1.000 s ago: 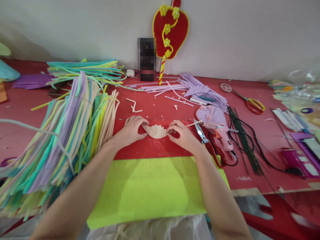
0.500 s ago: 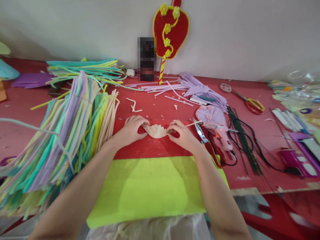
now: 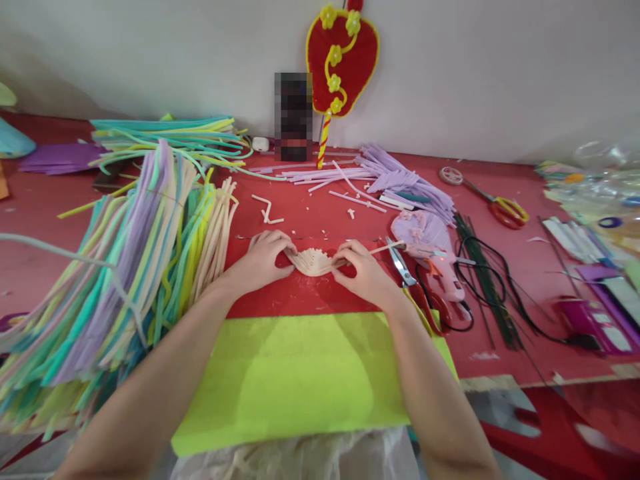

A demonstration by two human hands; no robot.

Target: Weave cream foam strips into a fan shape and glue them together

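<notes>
Between my two hands is a small cream fan-shaped piece made of pipe cleaners laid side by side, curved along its lower edge. My left hand pinches its left end between thumb and fingers. On the other side, my right hand pinches the right end, and a thin cream strand sticks out beyond those fingers. Both hands rest low over the red tabletop, just behind a lime-green sheet. The fingertips partly hide the piece's two ends.
Bundles of pastel pipe cleaners lie left. Scissors, a pink glue gun with its black cord and a lilac piece lie close to my right hand. Lilac pipe cleaners and a red fan are at the back.
Almost nothing differs. Both hands keep their pinch on the cream piece, and the view has shifted very slightly.
</notes>
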